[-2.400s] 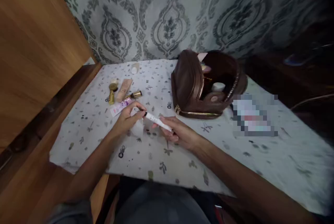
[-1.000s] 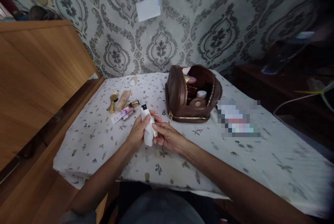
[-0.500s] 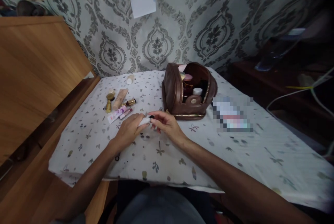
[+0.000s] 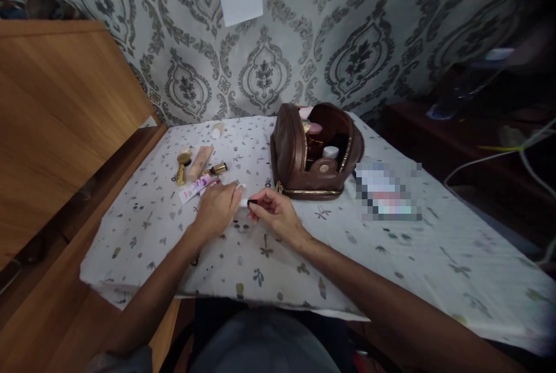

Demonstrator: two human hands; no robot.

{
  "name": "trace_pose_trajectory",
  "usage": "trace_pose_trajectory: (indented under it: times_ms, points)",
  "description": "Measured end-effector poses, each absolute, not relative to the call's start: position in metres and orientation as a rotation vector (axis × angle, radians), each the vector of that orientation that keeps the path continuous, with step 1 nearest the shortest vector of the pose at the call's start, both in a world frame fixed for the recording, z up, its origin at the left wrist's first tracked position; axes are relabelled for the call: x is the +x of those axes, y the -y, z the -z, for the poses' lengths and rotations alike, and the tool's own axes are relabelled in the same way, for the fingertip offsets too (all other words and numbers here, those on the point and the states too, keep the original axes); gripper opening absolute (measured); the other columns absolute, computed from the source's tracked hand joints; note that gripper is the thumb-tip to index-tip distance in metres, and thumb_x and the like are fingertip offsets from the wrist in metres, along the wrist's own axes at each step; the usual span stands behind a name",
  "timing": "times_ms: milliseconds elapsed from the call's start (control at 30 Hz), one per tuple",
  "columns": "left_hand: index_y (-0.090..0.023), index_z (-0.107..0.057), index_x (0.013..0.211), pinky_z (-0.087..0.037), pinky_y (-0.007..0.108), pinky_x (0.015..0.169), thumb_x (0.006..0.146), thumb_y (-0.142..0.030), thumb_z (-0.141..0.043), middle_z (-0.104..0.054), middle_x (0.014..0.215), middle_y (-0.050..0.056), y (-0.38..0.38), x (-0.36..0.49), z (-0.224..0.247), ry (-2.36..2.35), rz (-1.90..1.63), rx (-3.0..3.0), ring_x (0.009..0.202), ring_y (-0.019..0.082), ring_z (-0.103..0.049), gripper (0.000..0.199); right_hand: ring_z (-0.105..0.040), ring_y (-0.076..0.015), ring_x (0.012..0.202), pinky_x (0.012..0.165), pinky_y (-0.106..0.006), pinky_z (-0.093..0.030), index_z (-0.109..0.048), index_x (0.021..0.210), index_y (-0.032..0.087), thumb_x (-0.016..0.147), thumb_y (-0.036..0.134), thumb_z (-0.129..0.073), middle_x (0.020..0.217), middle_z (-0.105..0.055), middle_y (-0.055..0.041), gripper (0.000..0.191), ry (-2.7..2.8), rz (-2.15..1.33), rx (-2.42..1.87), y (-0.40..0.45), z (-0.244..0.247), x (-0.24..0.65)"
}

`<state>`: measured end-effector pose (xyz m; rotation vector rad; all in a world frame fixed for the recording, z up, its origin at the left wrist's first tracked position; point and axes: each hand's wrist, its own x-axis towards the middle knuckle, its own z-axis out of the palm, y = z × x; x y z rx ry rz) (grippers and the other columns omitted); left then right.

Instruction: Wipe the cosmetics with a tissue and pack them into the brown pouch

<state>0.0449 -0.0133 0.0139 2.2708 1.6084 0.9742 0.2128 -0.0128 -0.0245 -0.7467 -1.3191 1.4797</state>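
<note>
"White tube (image 4: 244,203): where do we have it?"
"Over the table (image 4: 304,286), nearer us than the brown bag (image 4: 288,147). Our left grip (image 4: 218,208) is closed around its body; our right grip (image 4: 280,215) pinches its black end (image 4: 251,203)."

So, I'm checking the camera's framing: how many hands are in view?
2: the left hand holding a white item, and the right hand pinching its black end, both over the patterned cloth. Some fingers are hidden.

The left hand (image 4: 217,205) and right hand (image 4: 278,214) grip a white tube (image 4: 244,203).
</note>
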Motion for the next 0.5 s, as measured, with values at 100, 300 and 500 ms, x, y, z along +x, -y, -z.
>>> trace_pose_trajectory:
  times_ms: [100,300,500]
  points:
    - [-0.023,-0.054,0.064,-0.035,0.03,0.069,0.097,-0.038,-0.047,-0.053,0.062,0.002,0.004,0.025,-0.016,-1.69,-0.953,2.171,0.063,0.021,-0.049,0.036,-0.063,-0.0138,0.06,0.058,-0.028,-0.052,-0.06,0.083,0.021,0.075,0.05,-0.079,0.065,-0.066,0.0012,0.036,1.291,-1.471,-0.736,0.012,0.021,0.214]
    - [-0.02,-0.058,0.055,-0.035,0.025,0.056,0.084,-0.05,-0.067,-0.054,0.057,0.0,-0.008,-0.004,-0.012,-1.532,-1.282,1.648,0.058,0.015,-0.047,0.042,-0.061,-0.0129,0.056,0.056,-0.028,-0.051,-0.06,0.082,0.022,0.073,0.052,-0.08,0.065,-0.069,0.001,0.038,1.212,-1.455,-0.73,0.011,0.017,0.218]
    - [-0.016,-0.066,0.082,-0.042,0.021,0.047,0.089,-0.062,-0.057,-0.063,0.065,0.002,0.0,0.026,-0.006,-1.198,-1.449,0.674,0.053,0.012,-0.056,0.047,-0.065,-0.0131,0.068,0.061,-0.025,-0.049,-0.061,0.082,0.021,0.065,0.046,-0.088,0.077,-0.072,-0.001,0.041,0.884,-1.604,-0.69,0.01,0.016,0.216]
